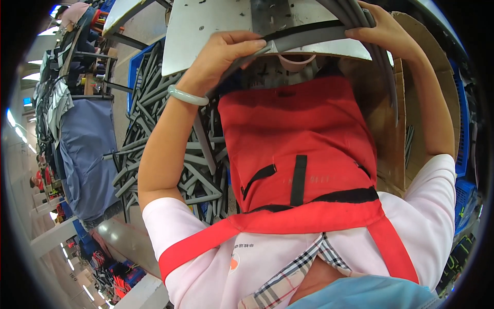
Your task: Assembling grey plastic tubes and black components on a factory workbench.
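My left hand point(224, 54) is closed, its thumb and fingers pinching the near end of a curved grey strip point(314, 36) with a dark upper edge. That strip runs rightward over the front of the white work table point(206, 20). Around a bundle of similar grey strips point(350, 11) my right hand point(381, 31) is wrapped; their ends hang down beside the table's right side. Some of its fingers are hidden behind the bundle. Below the strip, a pinkish bowl-shaped piece point(297, 62) shows under the table edge.
Left of me, a blue crate point(132, 69) overflows with tangled grey strips point(193, 175). A tall cardboard box point(435, 67) stands at my right, with blue crates point(463, 198) beyond. Blue-grey cloth point(87, 154) hangs farther left. Another person point(77, 15) is at the far upper left.
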Available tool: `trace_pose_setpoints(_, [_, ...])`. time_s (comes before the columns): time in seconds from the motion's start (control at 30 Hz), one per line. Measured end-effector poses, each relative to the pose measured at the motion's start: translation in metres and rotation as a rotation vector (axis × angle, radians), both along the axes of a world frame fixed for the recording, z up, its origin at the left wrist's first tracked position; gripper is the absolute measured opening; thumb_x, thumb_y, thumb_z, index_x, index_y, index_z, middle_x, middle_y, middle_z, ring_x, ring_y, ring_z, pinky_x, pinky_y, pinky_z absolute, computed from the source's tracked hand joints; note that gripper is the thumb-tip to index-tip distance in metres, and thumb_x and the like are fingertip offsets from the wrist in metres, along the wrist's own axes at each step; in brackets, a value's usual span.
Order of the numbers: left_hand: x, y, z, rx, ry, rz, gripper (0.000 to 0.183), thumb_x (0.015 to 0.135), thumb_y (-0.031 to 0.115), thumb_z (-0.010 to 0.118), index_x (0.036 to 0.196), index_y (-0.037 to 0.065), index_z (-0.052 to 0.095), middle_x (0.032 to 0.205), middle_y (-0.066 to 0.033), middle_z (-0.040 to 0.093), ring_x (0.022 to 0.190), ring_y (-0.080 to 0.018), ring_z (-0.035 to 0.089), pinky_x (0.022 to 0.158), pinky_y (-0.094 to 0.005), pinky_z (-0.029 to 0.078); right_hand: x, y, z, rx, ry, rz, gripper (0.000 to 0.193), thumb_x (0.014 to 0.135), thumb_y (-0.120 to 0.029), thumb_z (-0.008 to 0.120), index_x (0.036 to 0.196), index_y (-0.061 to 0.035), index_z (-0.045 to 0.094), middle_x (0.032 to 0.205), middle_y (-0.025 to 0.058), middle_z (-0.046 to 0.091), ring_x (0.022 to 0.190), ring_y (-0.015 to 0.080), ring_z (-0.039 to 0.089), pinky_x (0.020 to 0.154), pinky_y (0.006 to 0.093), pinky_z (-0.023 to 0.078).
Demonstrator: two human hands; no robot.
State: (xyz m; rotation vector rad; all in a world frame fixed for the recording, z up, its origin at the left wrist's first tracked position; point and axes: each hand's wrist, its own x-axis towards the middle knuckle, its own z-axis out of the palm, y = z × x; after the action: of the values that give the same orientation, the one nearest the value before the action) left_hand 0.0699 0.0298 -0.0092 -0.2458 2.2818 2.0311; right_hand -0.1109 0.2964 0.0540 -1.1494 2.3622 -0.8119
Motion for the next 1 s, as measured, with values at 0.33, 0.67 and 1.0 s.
trace_pose_setpoints(0.33, [-0.054,-0.033,-0.006,-0.326,0.198,0.184,0.038,0.080,0.028,0.076,0.105,-0.001,0.072,0.075,-0.0033,0.066,0.061,-0.0070,0.050,0.054,-0.0224,0.040,-0.016,-0.028,0.014,-0.009,-0.185,-0.135,0.041,0.074,-0.020,0.073,0.107,0.0010,0.060,0.082,0.0041,0.062,0.076,0.0112,0.057,0.069,0.0279,0.046])
trace_pose_setpoints(0.67, [-0.069,-0.036,-0.003,-0.288,0.178,0.185,0.031,0.086,0.019,0.072,0.106,-0.004,0.070,0.073,-0.0004,0.060,0.061,-0.0058,0.046,0.055,-0.0207,0.034,-0.040,-0.033,-0.002,-0.081,-0.192,-0.149,0.039,0.073,-0.019,0.072,0.105,-0.0007,0.060,0.080,0.0024,0.061,0.072,0.0111,0.055,0.066,0.0271,0.045])
trace_pose_setpoints(1.0, [-0.082,-0.038,-0.001,-0.235,0.212,0.200,0.028,0.087,0.015,0.068,0.107,-0.004,0.070,0.075,-0.0023,0.062,0.061,-0.0067,0.048,0.055,-0.0215,0.034,-0.050,-0.037,0.000,-0.115,-0.206,-0.169,0.040,0.071,-0.022,0.072,0.105,-0.0019,0.062,0.083,0.0032,0.062,0.078,0.0126,0.058,0.072,0.0278,0.046])
